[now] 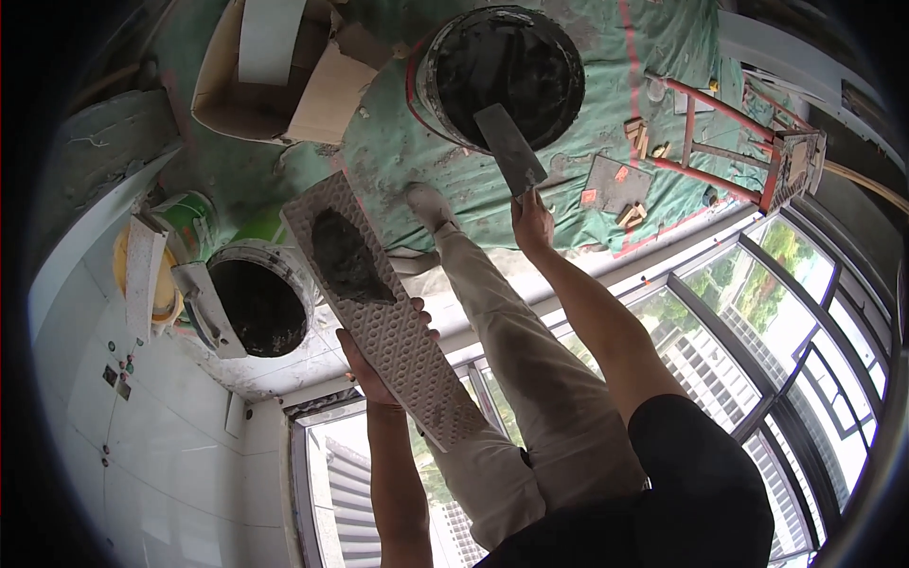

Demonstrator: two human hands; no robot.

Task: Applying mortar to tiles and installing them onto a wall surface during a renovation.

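A long narrow tile (417, 369) lies tilted across my left hand (374, 364), its studded back facing up. The fingers of that hand wrap round the tile's edges from beneath. Dark grey mortar (348, 257) is heaped on the tile's far half, and the near end comes down over my left thigh. My right hand (532, 220) is closed round a flat trowel (511, 150), whose grip is hidden under the blade. The trowel's tip reaches over the rim of a large bucket (431, 90) filled with dark wet mortar (507, 62).
Left of the tile stands a second bucket (308, 284) with dark contents, beside another trowel (206, 308). An open cardboard box (222, 76) sits at the far left. Green sheeting (379, 156) covers the floor. A red-legged stool (791, 161) lies at right, near windows (739, 284).
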